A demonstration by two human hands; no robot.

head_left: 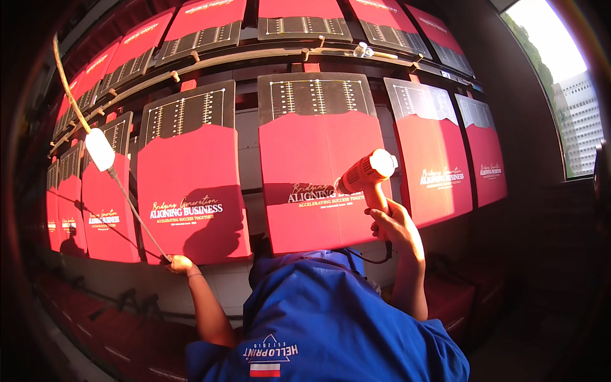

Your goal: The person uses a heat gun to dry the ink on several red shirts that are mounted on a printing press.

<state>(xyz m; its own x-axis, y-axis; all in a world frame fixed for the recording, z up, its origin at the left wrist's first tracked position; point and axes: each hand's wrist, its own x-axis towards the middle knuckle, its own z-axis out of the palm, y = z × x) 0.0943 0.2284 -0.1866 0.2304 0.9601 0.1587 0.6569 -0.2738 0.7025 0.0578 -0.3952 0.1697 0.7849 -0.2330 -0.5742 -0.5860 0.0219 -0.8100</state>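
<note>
Orange in body, a heat gun (pixel 365 174) is being gripped by its handle in the right hand (pixel 400 226), the fingers being curled around it. The nozzle is being pointed leftward and slightly down at white and gold lettering (pixel 312 196) on the central red cloth (pixel 318 153); whether contact is being made cannot be told. In the left hand (pixel 181 264), a dark cord (pixel 133 205) is being held between closed fingers, near the lower edge of the adjacent red cloth (pixel 184 165). The cord is being led up and leftward to a white oblong block (pixel 100 149), from which a yellowish cord (pixel 65 84) is being carried further up. The central cloth is being supported on a black board (pixel 302 95), the marked scales being left exposed above a wavy hem. On the adjacent cloth, a large shadow is being cast. Similar boards are being held in rows, separated by a wooden rail (pixel 254 53). A blue shirt (pixel 337 312) is being worn. At upper right, daylight is being admitted through a window (pixel 576 79).
</note>
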